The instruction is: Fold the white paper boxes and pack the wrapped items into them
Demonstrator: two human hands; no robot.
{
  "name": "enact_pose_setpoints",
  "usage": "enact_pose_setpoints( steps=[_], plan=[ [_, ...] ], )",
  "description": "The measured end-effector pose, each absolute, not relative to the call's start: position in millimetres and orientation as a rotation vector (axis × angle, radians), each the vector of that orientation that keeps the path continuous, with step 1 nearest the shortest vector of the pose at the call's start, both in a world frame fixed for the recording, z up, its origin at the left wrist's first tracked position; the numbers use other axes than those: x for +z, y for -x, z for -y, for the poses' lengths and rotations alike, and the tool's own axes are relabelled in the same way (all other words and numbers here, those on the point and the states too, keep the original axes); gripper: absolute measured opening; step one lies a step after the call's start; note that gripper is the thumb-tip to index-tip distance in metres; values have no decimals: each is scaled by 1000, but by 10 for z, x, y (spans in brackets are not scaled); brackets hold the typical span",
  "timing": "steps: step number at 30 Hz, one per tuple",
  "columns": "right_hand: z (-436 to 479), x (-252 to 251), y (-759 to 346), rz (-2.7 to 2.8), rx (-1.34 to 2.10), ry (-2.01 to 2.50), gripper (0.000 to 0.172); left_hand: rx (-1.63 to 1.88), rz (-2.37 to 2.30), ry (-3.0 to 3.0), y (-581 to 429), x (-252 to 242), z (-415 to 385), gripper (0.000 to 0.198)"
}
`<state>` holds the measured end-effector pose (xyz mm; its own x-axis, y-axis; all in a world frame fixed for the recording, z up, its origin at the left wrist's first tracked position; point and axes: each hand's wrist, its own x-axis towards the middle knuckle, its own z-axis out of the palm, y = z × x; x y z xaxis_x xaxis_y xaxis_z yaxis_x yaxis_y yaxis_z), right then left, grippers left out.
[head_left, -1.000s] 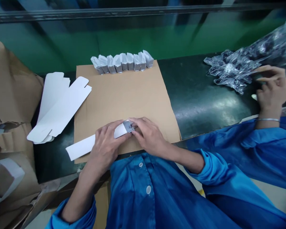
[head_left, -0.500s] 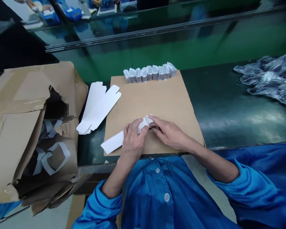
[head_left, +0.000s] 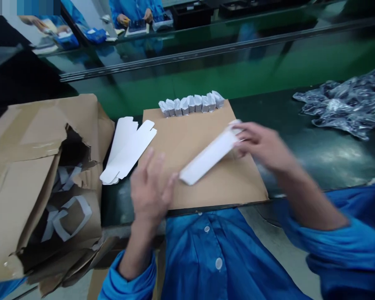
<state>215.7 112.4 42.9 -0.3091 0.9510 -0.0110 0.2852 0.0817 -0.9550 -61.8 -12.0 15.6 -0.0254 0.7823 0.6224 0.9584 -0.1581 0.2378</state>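
Note:
A long white folded paper box [head_left: 208,158] slants above the brown cardboard sheet [head_left: 175,135]. My right hand [head_left: 259,143] grips its upper right end, fingers wrapped round it and somewhat blurred. My left hand [head_left: 151,185] is apart from the box, near its lower left end, with fingers spread and nothing held. Left of the sheet lies a small pile of flat white box blanks [head_left: 129,148]. Several small whitish paper pieces [head_left: 187,105] stand in a row along the sheet's far edge.
A torn cardboard carton [head_left: 78,106] with pale paper strips [head_left: 73,216] inside stands at the left. Crumpled clear plastic bags [head_left: 340,104] lie at the right on the dark green bench [head_left: 278,125]. Beyond a green barrier [head_left: 206,75], co-workers' hands [head_left: 134,18] handle items.
The white box has moved right and away from me in my right hand. My left hand has let go of it and drawn back to the left, its fingers spreading.

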Motion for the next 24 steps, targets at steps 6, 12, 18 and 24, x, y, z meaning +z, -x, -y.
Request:
enact_pose_setpoints(
  steps=[6,12,18,24],
  plan=[
    [-1927,645,-3504,1965,667,1996,19,-249,2336,1779,1532,55,-153,47],
    [-1241,479,-2557,1921,506,1591,38,-406,2215,1585,1273,36,-107,43],
    [-672,244,-1163,1590,1563,940,46,-856,1614,2222,197,17,434,69],
    [-956,599,-1573,2567,1847,340,25,-1860,2335,2032,584,511,547,59]
  ],
)
